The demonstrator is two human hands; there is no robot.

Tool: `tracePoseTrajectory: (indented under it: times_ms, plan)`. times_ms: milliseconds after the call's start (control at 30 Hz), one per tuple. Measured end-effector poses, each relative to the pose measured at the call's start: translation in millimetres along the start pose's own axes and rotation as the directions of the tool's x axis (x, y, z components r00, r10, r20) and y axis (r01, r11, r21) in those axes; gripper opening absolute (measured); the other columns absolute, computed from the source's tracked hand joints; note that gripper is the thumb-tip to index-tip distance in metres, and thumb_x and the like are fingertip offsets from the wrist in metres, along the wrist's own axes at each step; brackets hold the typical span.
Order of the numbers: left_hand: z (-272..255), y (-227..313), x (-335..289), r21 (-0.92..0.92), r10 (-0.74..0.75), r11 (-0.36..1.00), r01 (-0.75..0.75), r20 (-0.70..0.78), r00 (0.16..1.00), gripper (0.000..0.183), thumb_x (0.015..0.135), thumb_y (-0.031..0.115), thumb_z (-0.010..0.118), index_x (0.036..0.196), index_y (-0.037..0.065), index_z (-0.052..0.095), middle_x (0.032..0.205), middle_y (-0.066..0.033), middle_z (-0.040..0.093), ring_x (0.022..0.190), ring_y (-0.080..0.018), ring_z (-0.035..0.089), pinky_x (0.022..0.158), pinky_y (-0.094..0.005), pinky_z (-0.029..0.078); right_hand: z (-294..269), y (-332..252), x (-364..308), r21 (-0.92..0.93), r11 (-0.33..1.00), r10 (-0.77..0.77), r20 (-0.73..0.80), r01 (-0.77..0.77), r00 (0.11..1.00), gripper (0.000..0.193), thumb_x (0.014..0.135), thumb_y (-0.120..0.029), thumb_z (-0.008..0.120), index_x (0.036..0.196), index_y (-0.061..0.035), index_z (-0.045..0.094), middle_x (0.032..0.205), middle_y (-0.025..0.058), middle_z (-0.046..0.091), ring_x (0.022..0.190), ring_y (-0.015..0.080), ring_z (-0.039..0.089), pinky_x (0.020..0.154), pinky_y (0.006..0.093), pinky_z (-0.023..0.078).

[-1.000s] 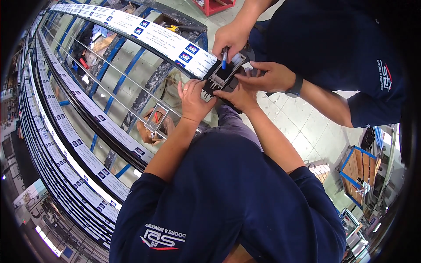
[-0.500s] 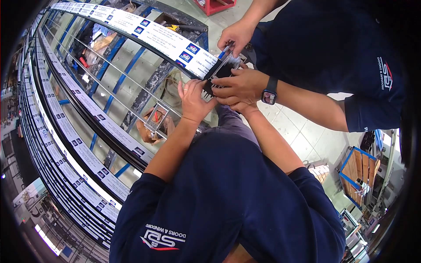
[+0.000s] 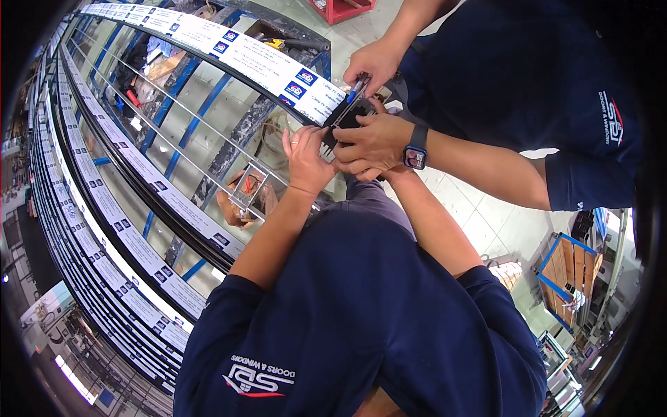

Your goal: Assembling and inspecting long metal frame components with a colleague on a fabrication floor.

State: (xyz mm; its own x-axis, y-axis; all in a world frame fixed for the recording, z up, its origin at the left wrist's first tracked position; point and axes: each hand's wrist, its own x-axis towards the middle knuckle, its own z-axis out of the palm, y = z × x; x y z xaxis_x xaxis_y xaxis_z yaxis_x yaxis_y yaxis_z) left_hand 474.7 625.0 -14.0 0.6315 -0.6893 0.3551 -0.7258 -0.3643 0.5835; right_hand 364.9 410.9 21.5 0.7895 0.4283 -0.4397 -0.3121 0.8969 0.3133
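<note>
A long profile (image 3: pixel 267 69) with white printed film ends in front of me, and a black slotted end piece (image 3: pixel 353 115) sits at its tip. My left hand (image 3: pixel 308 160) is closed around the near corner of that end, fingers on the profile and thumb by the black piece. Beneath a co-worker's hand (image 3: pixel 375 142) with a dark watch, my right hand (image 3: pixel 397 172) is mostly hidden, its fingers out of sight. The co-worker's other hand (image 3: pixel 377 64) holds a blue pen-like tool (image 3: pixel 357 89) against the black piece.
More film-covered profiles (image 3: pixel 125 222) lie along the left on a blue metal rack (image 3: pixel 177 142). A metal frame piece (image 3: pixel 250 187) stands by my left forearm. The co-worker's body (image 3: pixel 500 76) fills the upper right. Farther right stands a blue-edged wooden crate (image 3: pixel 570 274).
The co-worker's watch hand has shifted slightly left and covers more of my right hand. Their other hand and the blue tool have tilted and moved a little. My left hand stays put.
</note>
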Motion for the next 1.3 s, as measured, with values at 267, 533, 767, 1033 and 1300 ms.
tracePoseTrajectory:
  times_ms: [267,533,767,1033,1300]
  plan:
    - [-3.3,1.9,0.6,-0.015,0.005,1.000,-0.005,-0.010,1.000,0.060,0.078,0.037,0.091,0.131,0.011,0.076,0.129,-0.0072,0.075,0.133,-0.0311,0.067,0.133,-0.0680,0.026,6.5,4.7,3.9,-0.082,0.996,0.027,0.034,-0.024,0.999,0.085,0.102,-0.089,0.052,0.141,-0.0141,0.062,0.127,0.0094,0.062,0.120,0.0420,0.057,0.084,0.0482,0.046]
    - [-7.2,3.1,0.4,-0.020,0.015,1.000,-0.016,-0.011,1.000,0.060,0.079,0.037,0.089,0.131,0.011,0.076,0.129,-0.0076,0.075,0.132,-0.0314,0.068,0.133,-0.0679,0.026,-12.7,3.2,17.6,-0.086,0.996,0.056,0.379,-0.025,0.924,0.081,0.092,-0.079,0.078,0.139,-0.0148,0.063,0.130,0.0057,0.060,0.133,0.0239,0.054,0.112,0.0411,0.046]
    - [-4.6,1.4,2.4,-0.014,0.009,1.000,-0.009,0.009,1.000,0.061,0.079,0.038,0.089,0.132,0.011,0.075,0.131,-0.0078,0.075,0.134,-0.0318,0.067,0.132,-0.0685,0.025,-20.0,-4.9,23.2,-0.370,0.913,-0.107,0.194,0.174,0.975,0.070,0.079,-0.075,0.086,0.115,-0.0193,0.065,0.124,0.0074,0.057,0.128,0.0240,0.054,0.110,0.0413,0.048]
    - [-6.8,-1.6,2.0,-0.014,0.039,0.999,-0.038,0.038,0.999,0.072,0.082,0.052,0.089,0.134,0.005,0.073,0.133,-0.0137,0.075,0.136,-0.0354,0.067,0.134,-0.0673,0.022,12.9,17.9,10.2,0.210,0.961,-0.170,-0.077,0.182,0.982,0.089,0.077,-0.092,0.073,0.125,-0.0167,0.064,0.127,0.0085,0.059,0.123,0.0315,0.056,0.104,0.0428,0.046]
    - [-6.0,-2.0,1.0,0.000,0.034,0.999,-0.034,0.024,0.999,0.063,0.083,0.048,0.089,0.127,0.006,0.073,0.129,-0.0114,0.076,0.134,-0.0340,0.066,0.132,-0.0711,0.024,69.3,-3.4,13.9,0.709,-0.640,0.646,0.289,0.295,0.706,0.054,0.076,-0.057,0.082,0.106,-0.0190,0.057,0.116,0.0026,0.051,0.114,0.0219,0.052,0.107,0.0345,0.041]
